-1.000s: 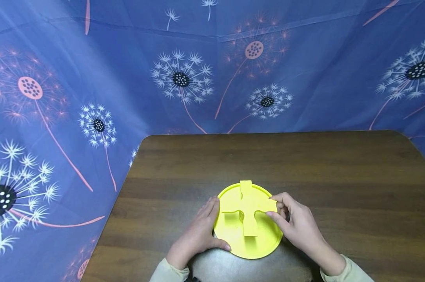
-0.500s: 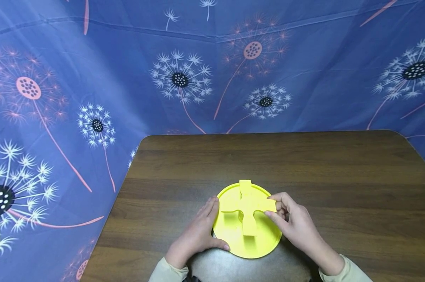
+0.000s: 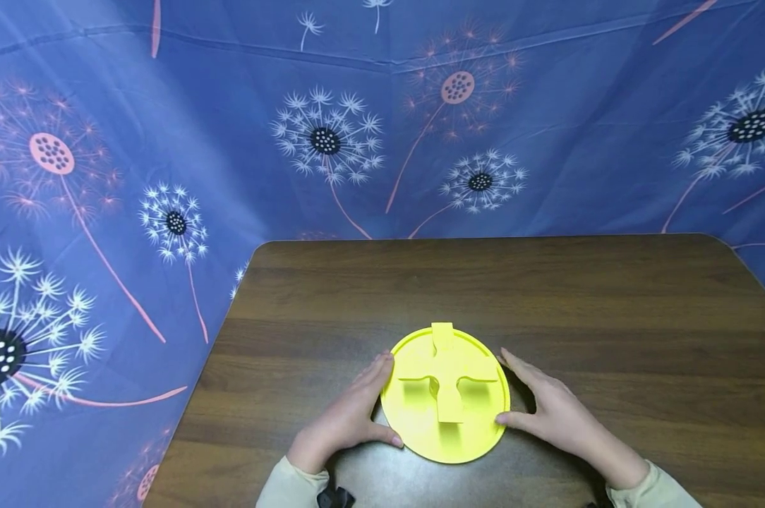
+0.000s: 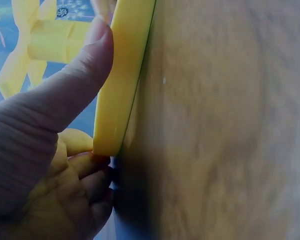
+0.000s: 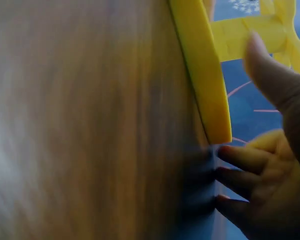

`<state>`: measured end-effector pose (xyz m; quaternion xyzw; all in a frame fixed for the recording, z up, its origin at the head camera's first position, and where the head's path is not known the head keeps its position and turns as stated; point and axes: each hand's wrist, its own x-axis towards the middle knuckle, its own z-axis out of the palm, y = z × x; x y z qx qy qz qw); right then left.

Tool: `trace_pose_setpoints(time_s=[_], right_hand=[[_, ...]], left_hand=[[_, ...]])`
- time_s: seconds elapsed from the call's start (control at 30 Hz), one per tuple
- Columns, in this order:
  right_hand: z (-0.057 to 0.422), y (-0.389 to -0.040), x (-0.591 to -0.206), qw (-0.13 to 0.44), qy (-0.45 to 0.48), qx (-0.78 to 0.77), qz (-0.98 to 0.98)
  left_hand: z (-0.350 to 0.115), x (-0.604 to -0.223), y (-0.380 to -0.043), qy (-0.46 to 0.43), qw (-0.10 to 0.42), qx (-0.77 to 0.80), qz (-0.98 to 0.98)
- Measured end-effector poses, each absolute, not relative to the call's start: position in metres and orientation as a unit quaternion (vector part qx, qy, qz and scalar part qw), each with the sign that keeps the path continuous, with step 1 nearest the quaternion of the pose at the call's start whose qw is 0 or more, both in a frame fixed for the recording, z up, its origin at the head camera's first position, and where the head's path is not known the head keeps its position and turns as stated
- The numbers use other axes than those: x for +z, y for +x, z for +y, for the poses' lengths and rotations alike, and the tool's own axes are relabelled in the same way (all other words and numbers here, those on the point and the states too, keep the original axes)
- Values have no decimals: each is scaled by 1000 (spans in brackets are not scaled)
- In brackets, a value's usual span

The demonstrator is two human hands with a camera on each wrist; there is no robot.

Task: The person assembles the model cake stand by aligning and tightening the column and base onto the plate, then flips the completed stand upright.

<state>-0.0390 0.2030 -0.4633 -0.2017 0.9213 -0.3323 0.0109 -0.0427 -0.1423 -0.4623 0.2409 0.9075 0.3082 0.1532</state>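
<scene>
A yellow round disc [image 3: 420,434] with a raised rim lies flat on the table. From its middle rises a stem, topped by a yellow four-armed cross piece [image 3: 447,374]. My left hand [image 3: 351,416] rests against the disc's left rim, fingers extended at the side and thumb at the lower left edge. At the right rim is my right hand [image 3: 554,409], thumb and forefinger spread apart. In the left wrist view the thumb [image 4: 85,70] lies over the disc's side. The right wrist view shows the stem [image 5: 247,37] behind the right thumb [image 5: 270,75].
The brown wooden table [image 3: 332,296] stretches out around the disc. Behind it hangs a blue cloth [image 3: 230,106] printed with dandelions. A small black object [image 3: 336,497] sits by the left sleeve.
My right hand has let go of the cross piece's right arm and moved outward to the disc's right rim. The left hand has shifted slightly left and down. The disc stays nearly in place.
</scene>
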Motion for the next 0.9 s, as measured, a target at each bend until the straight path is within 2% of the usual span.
trace_pose_setpoints(time_s=[0.1, 0.17, 0.53, 0.77, 0.9], right_hand=[[206, -40, -464, 79, -210, -334, 915], [206, -41, -464, 103, -210, -333, 914], [206, -48, -468, 78, -218, -308, 923], [216, -43, -459, 83, -207, -365, 904], [220, -42, -457, 87, -212, -425, 876]], left_hand=[[-144, -461, -44, 244, 151, 309, 907], [-144, -461, -45, 250, 142, 300, 910], [-141, -464, -47, 251, 105, 271, 923], [-149, -456, -47, 239, 119, 378, 886], [-153, -444, -49, 229, 108, 454, 854]])
